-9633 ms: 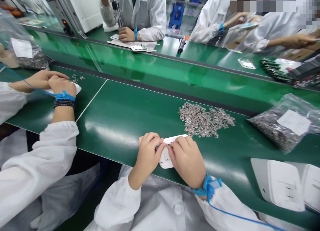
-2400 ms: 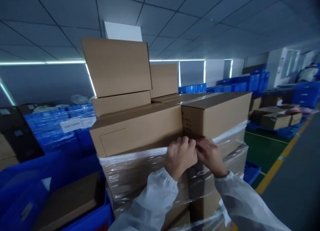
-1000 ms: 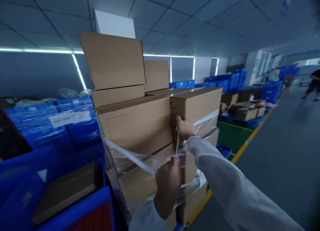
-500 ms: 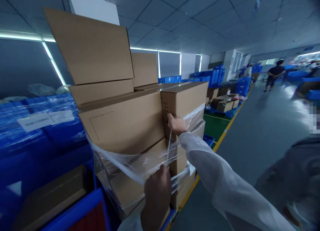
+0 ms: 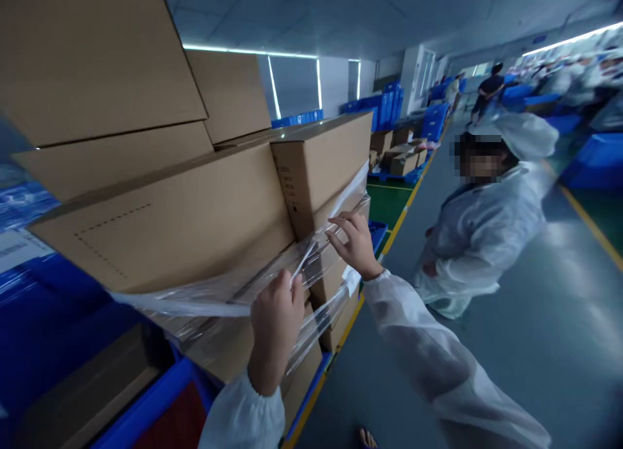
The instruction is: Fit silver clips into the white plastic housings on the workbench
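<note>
Clear stretch wrap runs around a stack of cardboard boxes, bunched into a whitish band along its upper edge. My left hand is closed on a twisted strand of this wrap, in front of the stack. Up and to the right, my right hand is at the box corner beside the wrap, its fingers spread and the thumb apart from them. A narrow box with printed marks stands above the wrap. Whether the right fingertips touch the film is hard to tell.
A person in white clothing and cap stands close on the right, in the grey aisle. Blue crates are at the left. Farther back, smaller boxes rest on a blue pallet beside a yellow floor line.
The view has shifted right and closer to the boxes. My right hand has come down from the box corner, and its fingers have opened. A person in white has come into view.
</note>
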Available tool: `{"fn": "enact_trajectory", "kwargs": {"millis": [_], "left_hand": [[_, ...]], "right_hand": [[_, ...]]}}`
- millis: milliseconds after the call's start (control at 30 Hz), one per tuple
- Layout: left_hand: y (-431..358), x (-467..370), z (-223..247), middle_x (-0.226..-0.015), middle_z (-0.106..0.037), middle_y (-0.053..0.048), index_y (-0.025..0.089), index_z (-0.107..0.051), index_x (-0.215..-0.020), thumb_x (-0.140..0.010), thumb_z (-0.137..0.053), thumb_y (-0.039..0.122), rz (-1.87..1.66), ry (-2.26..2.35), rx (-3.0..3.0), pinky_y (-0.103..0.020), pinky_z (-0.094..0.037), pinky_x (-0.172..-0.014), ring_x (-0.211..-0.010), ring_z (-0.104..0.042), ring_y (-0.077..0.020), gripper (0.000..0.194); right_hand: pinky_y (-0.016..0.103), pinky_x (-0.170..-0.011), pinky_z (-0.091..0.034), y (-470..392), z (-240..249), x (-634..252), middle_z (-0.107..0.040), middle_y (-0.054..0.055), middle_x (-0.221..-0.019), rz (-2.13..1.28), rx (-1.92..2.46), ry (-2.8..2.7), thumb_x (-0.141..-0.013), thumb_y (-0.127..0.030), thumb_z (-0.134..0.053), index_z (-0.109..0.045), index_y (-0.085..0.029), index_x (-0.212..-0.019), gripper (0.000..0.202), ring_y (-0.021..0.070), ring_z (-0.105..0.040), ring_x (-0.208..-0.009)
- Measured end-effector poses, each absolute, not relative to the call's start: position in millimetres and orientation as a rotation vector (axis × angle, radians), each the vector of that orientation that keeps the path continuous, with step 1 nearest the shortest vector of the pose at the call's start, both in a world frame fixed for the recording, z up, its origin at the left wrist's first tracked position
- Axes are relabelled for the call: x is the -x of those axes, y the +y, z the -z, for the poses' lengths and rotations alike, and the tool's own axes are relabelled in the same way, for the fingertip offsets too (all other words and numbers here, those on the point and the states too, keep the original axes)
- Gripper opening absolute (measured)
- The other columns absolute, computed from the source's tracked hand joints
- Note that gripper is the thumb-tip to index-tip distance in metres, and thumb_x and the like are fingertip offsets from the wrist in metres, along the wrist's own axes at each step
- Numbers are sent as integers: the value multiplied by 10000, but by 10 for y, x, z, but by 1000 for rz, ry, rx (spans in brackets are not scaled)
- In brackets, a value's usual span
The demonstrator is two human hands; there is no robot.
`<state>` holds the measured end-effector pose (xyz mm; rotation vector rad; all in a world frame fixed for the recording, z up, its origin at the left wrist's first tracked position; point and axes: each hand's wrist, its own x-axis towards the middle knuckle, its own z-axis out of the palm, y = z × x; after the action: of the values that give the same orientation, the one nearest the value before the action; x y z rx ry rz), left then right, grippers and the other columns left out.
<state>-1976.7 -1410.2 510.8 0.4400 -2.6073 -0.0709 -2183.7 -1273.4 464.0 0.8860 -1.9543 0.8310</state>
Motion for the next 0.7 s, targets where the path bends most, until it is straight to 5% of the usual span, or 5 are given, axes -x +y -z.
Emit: {"fn": "enact_trajectory", "kwargs": {"millis": [167,467,700], "left_hand": [[-14151,19771,-5165,-715,-624,-15,194,-541,-783,-1005,-496,280,6,-2533,-281,-292,-308,-633,-687,-602,-168,242],[-14072,20107,-5543,-899,-589,-81,188,-561,-850,-980,-518,268,-419,-2383,-262,-334,-378,-724,-867,-563,-248,159],[-13744,20722,-5620,-1067,-628,-96,165,-589,-1010,-932,-584,211,-148,-2460,139,-344,-437,-874,-1017,-559,-235,90]], "right_hand": [[403,-938,-346,-12793,-4797,22025,-626,71,-1256,-796,-1088,-1869,-996,-384,-556,-702,-258,-1133,236,260,-475,-1130],[399,-906,-332,-12477,-5097,22369,-659,70,-988,-949,-1198,-1692,-1023,-389,-506,-658,-185,-928,271,242,-509,-1012],[360,-874,-395,-12300,-5114,22515,-644,67,-995,-1127,-1538,-1485,-1021,-477,-488,-618,-190,-919,331,207,-559,-952]]}}
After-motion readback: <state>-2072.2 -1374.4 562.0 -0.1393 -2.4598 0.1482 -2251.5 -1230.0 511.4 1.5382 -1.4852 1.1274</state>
